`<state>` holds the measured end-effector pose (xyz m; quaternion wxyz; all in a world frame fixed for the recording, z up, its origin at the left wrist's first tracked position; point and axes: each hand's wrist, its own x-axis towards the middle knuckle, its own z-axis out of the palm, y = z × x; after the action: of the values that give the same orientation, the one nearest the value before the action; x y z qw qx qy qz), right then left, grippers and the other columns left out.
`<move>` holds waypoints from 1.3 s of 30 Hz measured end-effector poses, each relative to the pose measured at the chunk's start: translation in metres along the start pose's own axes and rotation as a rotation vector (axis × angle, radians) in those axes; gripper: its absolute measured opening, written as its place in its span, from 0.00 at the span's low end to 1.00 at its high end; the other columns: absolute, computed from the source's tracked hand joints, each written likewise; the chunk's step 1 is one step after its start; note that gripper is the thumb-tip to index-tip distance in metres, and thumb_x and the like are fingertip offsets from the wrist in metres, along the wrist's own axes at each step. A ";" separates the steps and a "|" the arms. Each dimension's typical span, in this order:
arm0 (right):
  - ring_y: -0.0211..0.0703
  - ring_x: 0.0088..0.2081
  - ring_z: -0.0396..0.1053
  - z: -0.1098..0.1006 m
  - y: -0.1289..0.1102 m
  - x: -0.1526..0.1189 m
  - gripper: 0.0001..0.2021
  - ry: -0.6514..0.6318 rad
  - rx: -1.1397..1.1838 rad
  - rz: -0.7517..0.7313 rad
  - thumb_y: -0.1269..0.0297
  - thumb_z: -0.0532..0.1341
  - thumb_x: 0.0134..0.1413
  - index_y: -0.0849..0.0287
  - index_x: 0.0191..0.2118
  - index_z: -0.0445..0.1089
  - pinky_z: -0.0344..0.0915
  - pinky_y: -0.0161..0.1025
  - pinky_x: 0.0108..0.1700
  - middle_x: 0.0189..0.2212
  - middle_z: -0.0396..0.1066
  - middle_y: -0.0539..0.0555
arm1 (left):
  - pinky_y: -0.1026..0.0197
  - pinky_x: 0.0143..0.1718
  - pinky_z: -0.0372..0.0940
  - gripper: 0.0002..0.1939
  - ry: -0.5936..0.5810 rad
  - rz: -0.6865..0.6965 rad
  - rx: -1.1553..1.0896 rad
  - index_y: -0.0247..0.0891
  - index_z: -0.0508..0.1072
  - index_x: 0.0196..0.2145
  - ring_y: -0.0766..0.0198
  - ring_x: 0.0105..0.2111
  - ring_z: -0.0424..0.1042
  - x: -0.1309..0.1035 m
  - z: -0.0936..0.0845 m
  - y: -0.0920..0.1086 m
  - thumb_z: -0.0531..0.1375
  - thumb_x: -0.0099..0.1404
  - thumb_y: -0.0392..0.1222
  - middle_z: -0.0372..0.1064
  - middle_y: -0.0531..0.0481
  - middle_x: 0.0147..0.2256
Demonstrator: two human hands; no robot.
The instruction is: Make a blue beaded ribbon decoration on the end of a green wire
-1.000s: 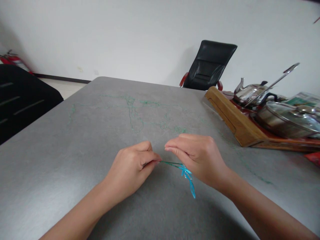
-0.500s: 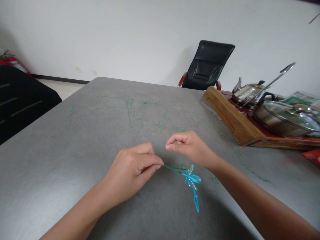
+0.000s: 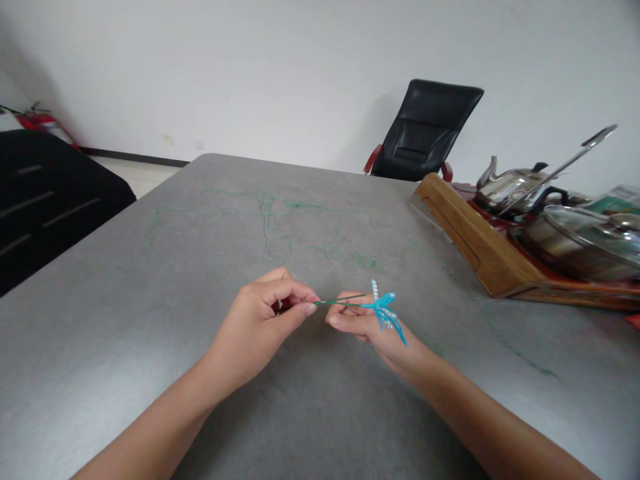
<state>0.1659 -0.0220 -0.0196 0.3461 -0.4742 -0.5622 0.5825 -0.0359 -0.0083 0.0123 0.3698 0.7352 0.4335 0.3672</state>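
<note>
My left hand (image 3: 267, 308) pinches the green stem of a blue craft flower (image 3: 384, 307) between thumb and fingertips. The flower has thin blue loops and strands of clear, shiny beads, and its head points right. A second thin green end sticks out along the stem. Just behind the stem, my right hand (image 3: 361, 323) is closed, thumb against curled fingers. Whether a fine thread lies in its fingertips is too small to tell. The flower head hangs in front of the right hand, above the table.
Tangled green thread (image 3: 267, 208) straggles across the grey table (image 3: 125, 333). At the right, a wooden tray (image 3: 465, 247) carries a metal kettle (image 3: 513, 187), a lidded pot (image 3: 575, 243) and a ladle (image 3: 560, 170). Black chairs (image 3: 425, 130) stand behind and at the left.
The flower has risen and its stem is now nearly level. My right hand has moved down, from above the stem to just behind it. My left hand keeps its pinch.
</note>
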 end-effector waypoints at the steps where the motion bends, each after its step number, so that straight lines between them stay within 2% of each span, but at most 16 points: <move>1: 0.32 0.22 0.53 0.003 0.001 -0.003 0.11 0.017 0.004 -0.006 0.58 0.64 0.49 0.60 0.25 0.68 0.51 0.31 0.24 0.19 0.57 0.44 | 0.67 0.24 0.55 0.05 0.023 -0.015 -0.009 0.38 0.78 0.30 0.71 0.24 0.61 0.000 0.000 -0.001 0.61 0.61 0.33 0.64 0.55 0.24; 5: 0.34 0.24 0.57 0.013 0.000 -0.017 0.11 0.063 -0.055 -0.057 0.57 0.62 0.52 0.60 0.27 0.69 0.55 0.32 0.26 0.21 0.61 0.46 | 0.66 0.25 0.56 0.05 0.071 -0.060 -0.025 0.38 0.78 0.30 0.70 0.23 0.62 0.002 0.000 -0.004 0.62 0.60 0.35 0.64 0.55 0.24; 9: 0.33 0.21 0.57 0.020 -0.009 -0.035 0.10 0.134 -0.290 -0.167 0.61 0.59 0.58 0.59 0.29 0.72 0.53 0.31 0.24 0.18 0.61 0.45 | 0.66 0.25 0.57 0.05 0.085 -0.066 0.000 0.38 0.79 0.30 0.70 0.23 0.62 0.001 -0.002 -0.004 0.61 0.60 0.36 0.65 0.55 0.24; 13: 0.35 0.23 0.65 0.027 -0.020 -0.051 0.10 0.245 -0.696 -0.448 0.70 0.55 0.61 0.59 0.34 0.74 0.59 0.33 0.26 0.22 0.71 0.48 | 0.66 0.25 0.57 0.05 0.097 -0.058 0.030 0.38 0.79 0.29 0.70 0.23 0.62 0.000 -0.001 -0.004 0.61 0.60 0.35 0.65 0.55 0.23; 17: 0.36 0.17 0.59 0.032 -0.035 -0.057 0.13 0.329 -1.117 -0.791 0.77 0.53 0.59 0.64 0.35 0.76 0.52 0.38 0.20 0.16 0.64 0.48 | 0.66 0.24 0.57 0.06 0.073 -0.050 0.066 0.38 0.79 0.29 0.70 0.23 0.62 -0.001 0.002 -0.004 0.62 0.60 0.35 0.65 0.55 0.24; 21: 0.37 0.18 0.59 0.031 -0.054 -0.059 0.14 0.338 -1.324 -0.922 0.78 0.52 0.60 0.65 0.36 0.75 0.52 0.40 0.20 0.16 0.65 0.49 | 0.66 0.26 0.57 0.06 0.039 -0.038 0.120 0.38 0.79 0.30 0.69 0.25 0.64 -0.002 0.002 -0.004 0.61 0.61 0.34 0.66 0.54 0.24; 26: 0.37 0.21 0.61 0.019 -0.069 -0.055 0.12 0.331 -1.376 -0.908 0.75 0.53 0.61 0.60 0.32 0.73 0.54 0.39 0.24 0.18 0.68 0.49 | 0.65 0.27 0.57 0.08 -0.036 0.035 0.219 0.40 0.79 0.31 0.67 0.26 0.66 -0.004 0.002 -0.004 0.60 0.63 0.33 0.68 0.53 0.26; 31: 0.37 0.21 0.62 0.006 -0.073 -0.039 0.14 0.349 -1.353 -0.846 0.74 0.54 0.60 0.58 0.26 0.72 0.51 0.38 0.23 0.17 0.67 0.49 | 0.64 0.28 0.57 0.10 -0.102 0.101 0.299 0.42 0.79 0.33 0.66 0.28 0.67 -0.006 0.002 -0.005 0.58 0.64 0.32 0.67 0.53 0.27; 39: 0.38 0.27 0.71 -0.005 -0.073 -0.016 0.11 0.305 -1.241 -0.644 0.70 0.57 0.60 0.59 0.30 0.75 0.57 0.34 0.28 0.23 0.74 0.50 | 0.65 0.28 0.56 0.10 -0.176 0.140 0.300 0.42 0.79 0.33 0.68 0.28 0.66 -0.006 0.002 -0.001 0.59 0.64 0.31 0.65 0.54 0.27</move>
<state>0.1662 -0.0258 0.0552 0.2422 -0.4703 -0.8472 -0.0486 -0.0372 -0.0136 0.0091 0.2661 0.8395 0.3974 0.2577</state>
